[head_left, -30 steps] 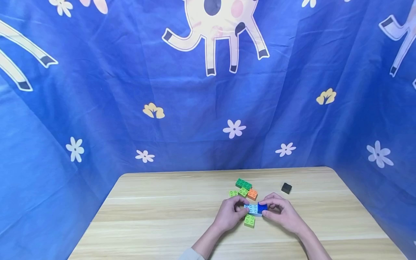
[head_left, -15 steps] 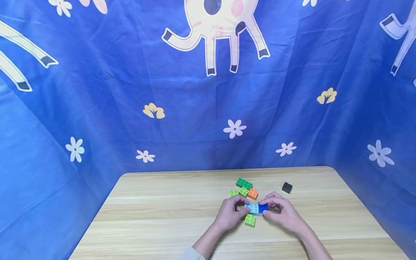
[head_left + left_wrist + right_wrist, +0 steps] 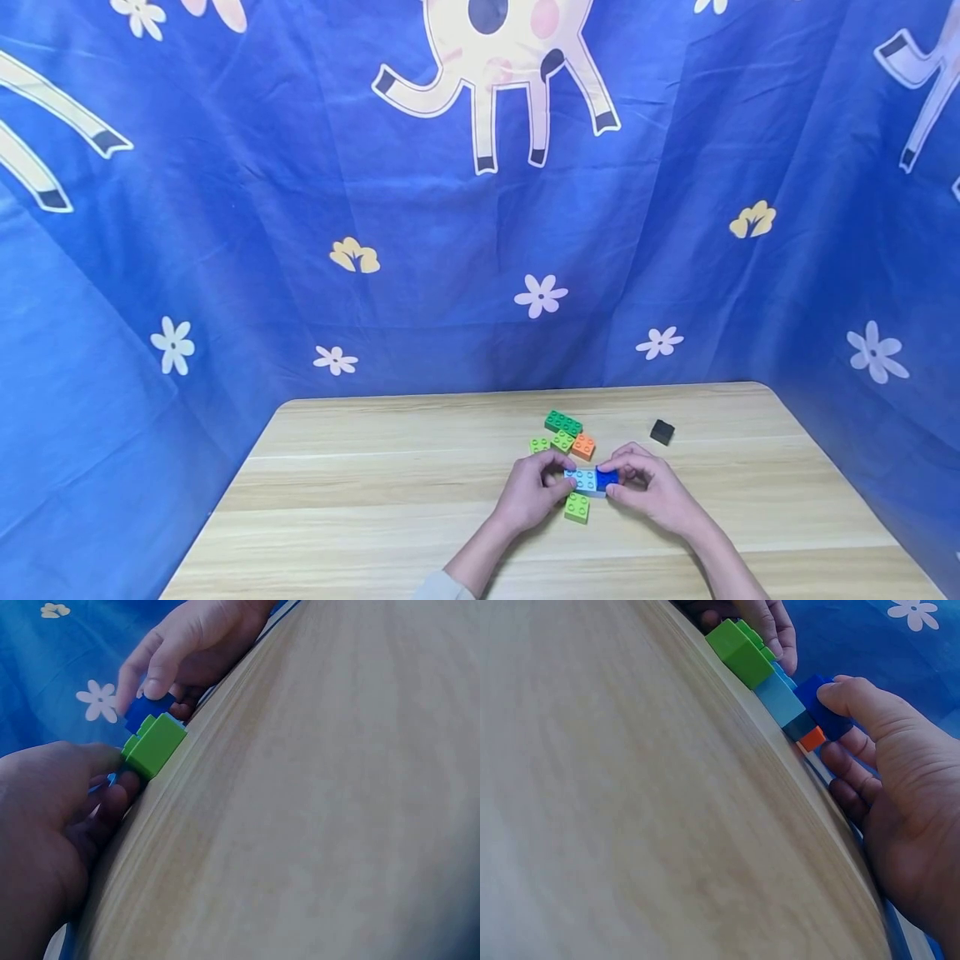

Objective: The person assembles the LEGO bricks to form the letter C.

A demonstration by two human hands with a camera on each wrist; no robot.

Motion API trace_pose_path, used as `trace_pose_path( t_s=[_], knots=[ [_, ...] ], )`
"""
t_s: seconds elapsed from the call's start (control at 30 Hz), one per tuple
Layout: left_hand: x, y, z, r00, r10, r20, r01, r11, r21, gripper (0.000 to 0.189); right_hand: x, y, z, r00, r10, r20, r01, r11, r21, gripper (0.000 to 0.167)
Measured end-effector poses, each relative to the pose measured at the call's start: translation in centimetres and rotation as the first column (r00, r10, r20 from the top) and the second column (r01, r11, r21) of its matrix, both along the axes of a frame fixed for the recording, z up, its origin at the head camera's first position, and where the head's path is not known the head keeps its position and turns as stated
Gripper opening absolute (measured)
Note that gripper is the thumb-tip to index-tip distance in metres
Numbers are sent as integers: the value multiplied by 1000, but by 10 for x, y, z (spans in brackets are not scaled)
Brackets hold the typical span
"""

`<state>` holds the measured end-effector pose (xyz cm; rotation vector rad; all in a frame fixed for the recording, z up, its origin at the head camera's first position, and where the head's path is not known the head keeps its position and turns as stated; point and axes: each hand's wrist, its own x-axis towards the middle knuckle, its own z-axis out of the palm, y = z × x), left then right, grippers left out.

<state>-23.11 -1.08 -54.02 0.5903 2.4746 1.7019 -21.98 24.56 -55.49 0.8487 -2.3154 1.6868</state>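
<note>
The right hand [image 3: 651, 492] pinches the dark blue brick [image 3: 607, 479] between the thumb and the fingers; the gap of these fingers is only as wide as the brick. The left hand [image 3: 529, 495] holds the left end of the light blue brick [image 3: 583, 480] in the same manner, its thumb on the near side and its fingers curled at the far side. The dark blue brick sits on top of the light blue brick, at its right end; whether it is pressed fully down, I cannot tell. On the near side, a lime brick [image 3: 577, 507] lies just beside the light blue brick. Beyond the hands there are an orange brick [image 3: 583, 447], two other lime bricks [image 3: 562, 442] and a dark green brick [image 3: 563, 422], near together. A black brick [image 3: 662, 432] lies apart, to the right, on the wooden table [image 3: 360, 500]. Behind hangs a blue cloth [image 3: 450, 317] with printed flowers.
</note>
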Motion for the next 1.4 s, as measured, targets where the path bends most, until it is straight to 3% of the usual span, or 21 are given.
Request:
trace_pose_path(
  t_s=[0.33, 0.63, 0.8, 0.97, 1.1, 1.2, 1.3, 1.4],
  knots=[
    [2, -1, 1, 1000, 9, -16, -8, 1000, 18, 15, 1, -1, 1, 1000, -8, 12, 7, 1000, 11, 30],
    [1, -1, 3, 1000, 6, -6, -6, 1000, 14, 15, 1, 0, 2, 999, 37, 10, -37, 999, 28, 29],
    [-2, -6, 2, 996, -52, 73, 42, 989, 139, 18, 2, 0, 4, 999, 28, 29, -29, 999, 35, 30],
    [-7, -15, 2, 972, -77, 220, -4, 938, 347, 21, 3, -1, 4, 999, 19, 48, -21, 999, 43, 30],
    [-11, -20, 3, 969, -17, 247, -92, 902, 422, 22, 2, -1, 2, 998, 7, 57, -10, 999, 50, 30],
    [-15, -23, 3, 977, 94, 191, -165, 904, 396, 20, 1, -1, 2, 998, -7, 58, 3, 998, 63, 29],
    [-18, -26, 2, 971, 190, 147, -233, 898, 373, 21, 0, 0, 2, 998, -12, 61, 8, 998, 64, 29],
    [-19, -26, 1, 968, 211, 134, -246, 899, 362, 30, 1, 1, 2, 998, -10, 69, 6, 998, 59, 30]
  ],
)
